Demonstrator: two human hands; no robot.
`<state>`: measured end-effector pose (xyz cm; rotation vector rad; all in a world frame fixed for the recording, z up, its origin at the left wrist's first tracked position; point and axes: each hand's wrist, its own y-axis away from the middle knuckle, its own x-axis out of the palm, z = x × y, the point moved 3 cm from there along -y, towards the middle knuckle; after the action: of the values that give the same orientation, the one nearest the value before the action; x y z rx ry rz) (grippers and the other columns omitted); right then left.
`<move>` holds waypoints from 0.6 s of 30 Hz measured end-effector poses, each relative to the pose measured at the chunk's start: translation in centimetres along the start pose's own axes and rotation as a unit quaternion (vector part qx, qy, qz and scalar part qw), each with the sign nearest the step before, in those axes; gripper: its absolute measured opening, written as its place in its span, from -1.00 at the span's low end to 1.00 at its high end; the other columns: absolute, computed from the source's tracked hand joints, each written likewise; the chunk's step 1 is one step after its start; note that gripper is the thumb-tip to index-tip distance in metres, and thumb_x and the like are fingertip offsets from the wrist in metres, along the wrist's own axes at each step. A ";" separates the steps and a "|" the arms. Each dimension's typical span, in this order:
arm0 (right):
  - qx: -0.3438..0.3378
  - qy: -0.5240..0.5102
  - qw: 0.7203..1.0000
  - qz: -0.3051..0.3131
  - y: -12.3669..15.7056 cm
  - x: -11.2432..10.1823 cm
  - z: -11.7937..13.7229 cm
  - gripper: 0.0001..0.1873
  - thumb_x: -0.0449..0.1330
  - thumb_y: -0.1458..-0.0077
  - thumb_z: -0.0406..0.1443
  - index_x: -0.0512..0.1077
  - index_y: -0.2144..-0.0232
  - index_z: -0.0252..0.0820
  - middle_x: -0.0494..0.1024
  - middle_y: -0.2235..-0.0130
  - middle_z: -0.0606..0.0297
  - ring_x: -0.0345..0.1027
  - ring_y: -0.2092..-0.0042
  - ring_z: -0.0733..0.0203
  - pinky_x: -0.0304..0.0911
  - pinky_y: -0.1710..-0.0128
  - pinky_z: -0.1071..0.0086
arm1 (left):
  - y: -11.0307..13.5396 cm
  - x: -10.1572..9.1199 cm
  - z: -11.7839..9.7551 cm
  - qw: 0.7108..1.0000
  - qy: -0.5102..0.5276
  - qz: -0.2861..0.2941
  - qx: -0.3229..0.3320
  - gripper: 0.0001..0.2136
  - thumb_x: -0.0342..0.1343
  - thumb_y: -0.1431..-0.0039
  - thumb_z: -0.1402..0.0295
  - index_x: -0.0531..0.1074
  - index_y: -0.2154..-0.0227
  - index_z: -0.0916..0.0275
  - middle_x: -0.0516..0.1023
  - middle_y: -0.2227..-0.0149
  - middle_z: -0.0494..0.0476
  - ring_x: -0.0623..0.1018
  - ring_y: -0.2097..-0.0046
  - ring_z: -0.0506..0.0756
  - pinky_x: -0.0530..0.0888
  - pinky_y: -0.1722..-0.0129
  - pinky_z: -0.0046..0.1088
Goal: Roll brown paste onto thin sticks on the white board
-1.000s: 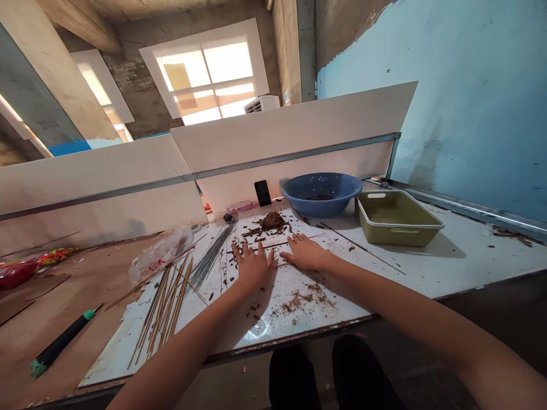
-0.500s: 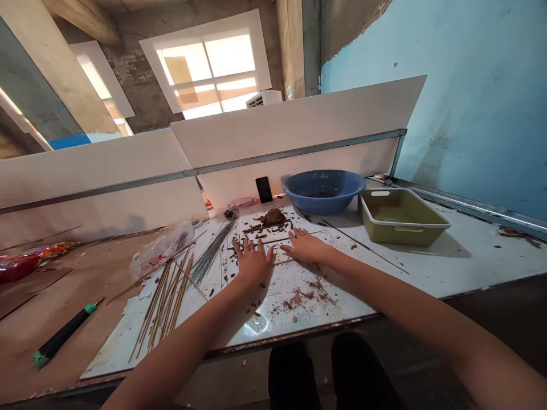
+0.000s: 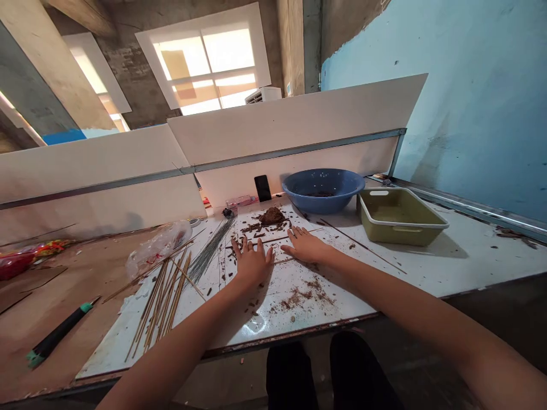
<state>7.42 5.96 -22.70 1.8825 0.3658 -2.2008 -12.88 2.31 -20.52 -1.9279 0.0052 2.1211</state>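
Item 1: a thin wooden stick [image 3: 273, 241], lying crosswise on a white board [image 3: 346, 287], directly under my fingertips. Items 2 and 3: my left hand [image 3: 252, 263] and my right hand [image 3: 305, 246], both palm-down, fingers spread and released, grasping nothing. Item 4: a mound of brown paste [image 3: 271, 216], just past the stick, with brown crumbs [image 3: 303, 299] scattered around it and nearer me on the board. Item 5: a fan of thin metal wires [image 3: 209, 256], just left of my left hand. Item 6: a loose pile of bamboo sticks [image 3: 162, 304], beside the wires on the board's left part. Item 7: a crumpled plastic bag [image 3: 160, 247], above that pile. Item 8: a black phone [image 3: 262, 188], propped upright against the white partition [image 3: 277, 136]. Item 9: a blue bowl [image 3: 320, 202], with dark residue inside, to the right of the phone. Item 10: an olive rectangular tray [image 3: 401, 232], right of the bowl. Item 11: a black tool with a green grip [image 3: 57, 333], on the brown tabletop [image 3: 72, 290] to my left.
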 end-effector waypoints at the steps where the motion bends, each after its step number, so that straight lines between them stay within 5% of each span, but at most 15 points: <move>1: 0.004 0.001 1.000 0.006 0.2 0.1 0.1 0.14 -0.23 -0.51 0.30 0.07 -0.63 -0.59 0.08 -0.64 -0.30 -0.09 -0.67 -0.33 -0.12 -0.64 -0.03 | 0.0 0.0 0.0 1.000 0.001 -0.002 0.004 -0.24 -0.31 -0.63 -0.04 0.27 -0.58 0.43 0.45 -0.48 0.62 0.14 -0.65 0.56 -0.37 -0.57 0.48; 18: 0.008 0.004 1.000 0.006 -0.1 -0.1 -0.3 0.07 -0.19 -0.54 0.25 0.12 -0.62 -0.56 0.12 -0.63 -0.30 -0.04 -0.66 -0.31 -0.11 -0.64 -0.04 | 1.3 -0.1 -0.5 0.999 -0.023 -0.004 0.030 -0.26 -0.29 -0.62 -0.04 0.35 -0.55 0.36 0.65 -0.30 0.58 0.22 -0.61 0.61 -0.35 -0.56 0.51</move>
<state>7.64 6.15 -22.63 1.8972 0.3373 -2.1954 -12.62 0.96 -20.70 -1.8428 0.0512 2.1356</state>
